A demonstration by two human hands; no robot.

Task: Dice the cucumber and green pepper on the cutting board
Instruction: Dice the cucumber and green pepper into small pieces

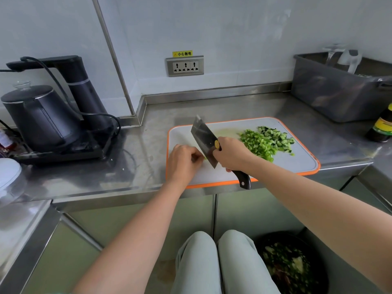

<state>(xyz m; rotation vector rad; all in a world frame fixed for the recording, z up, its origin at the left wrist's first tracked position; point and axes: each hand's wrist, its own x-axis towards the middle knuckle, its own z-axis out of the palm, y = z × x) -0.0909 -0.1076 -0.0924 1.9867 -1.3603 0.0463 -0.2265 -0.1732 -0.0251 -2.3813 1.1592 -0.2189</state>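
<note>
The right hand (231,154) is gripping the dark handle of a cleaver (203,136), fingers wrapped round it just behind the blade. The forearm is reaching in from the lower right, and the blade is tilting up and away over the near-left part of the cutting board (297,160). The left hand (183,161) is resting knuckles-up beside the blade's heel, its fingers curling down over a green scrap (205,158); only a sliver is showing, too small to tell whether it is pepper or cucumber. On the far-right part of the board, the diced green pepper (258,145) is lying in a heap touching the diced cucumber (275,137) behind it. The board is sitting at the front edge of the steel counter (148,145). Left of the board a black kettle (40,117) is standing on its base. Behind the board to the right a grey tub (339,94) is sitting, and a dark bottle (381,128) is standing further right.
</note>
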